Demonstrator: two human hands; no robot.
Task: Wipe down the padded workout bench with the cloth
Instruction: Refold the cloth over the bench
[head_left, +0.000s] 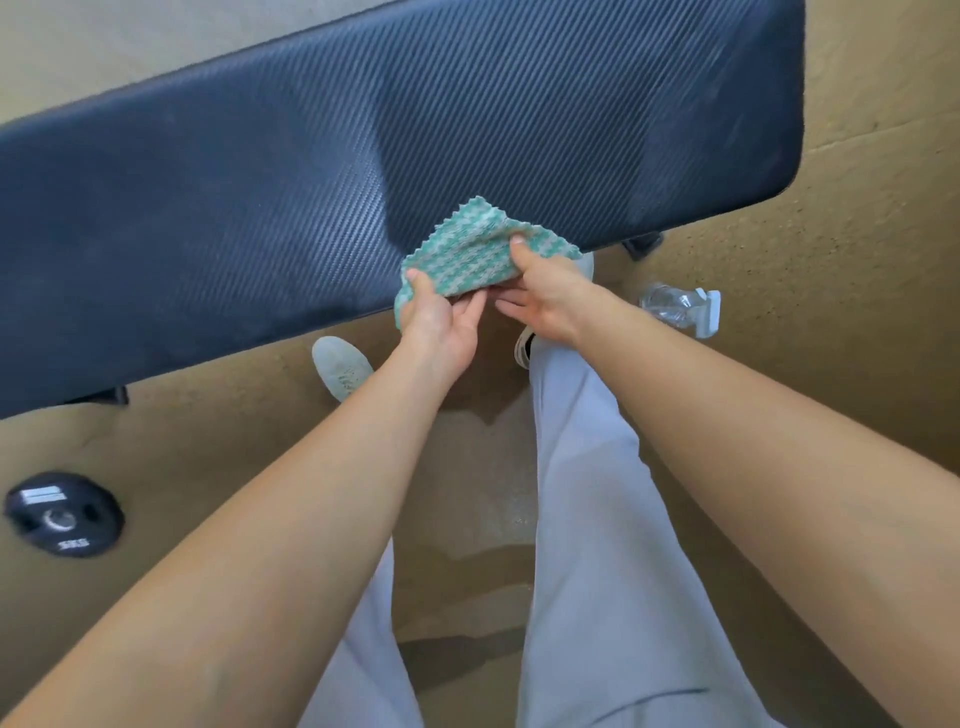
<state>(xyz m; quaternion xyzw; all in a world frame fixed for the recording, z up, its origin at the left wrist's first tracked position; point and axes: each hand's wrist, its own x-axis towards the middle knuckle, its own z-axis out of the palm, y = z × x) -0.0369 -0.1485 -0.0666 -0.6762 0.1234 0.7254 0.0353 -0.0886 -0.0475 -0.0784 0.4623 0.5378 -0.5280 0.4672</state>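
Head view.

Cloth: green-and-white check, scalloped edge, held in the air above the near edge of the bench, roughly at its middle. Judged light, soft, limp; folds and sags freely, nothing breakable. Best taken by two edges or bunched into the palm for wiping.

Bench: dark padded top, ribbed weave-pattern cover, lying crosswise. Judged firm padding with a slightly grippy skin; a darker patch right of centre, possibly damp, cannot tell.

Left hand: thumb on top, fingers below, pinching the near left corner of the cloth; remaining fingers loosely spread.

Right hand: thumb pressed on the cloth's right edge, fingers curled beneath, closed on the cloth.

Spray bottle: clear, lying on the floor just right of the hands, untouched.

Weight plate: black, on the floor, well apart at left.

Shoe: pale, under the bench edge.
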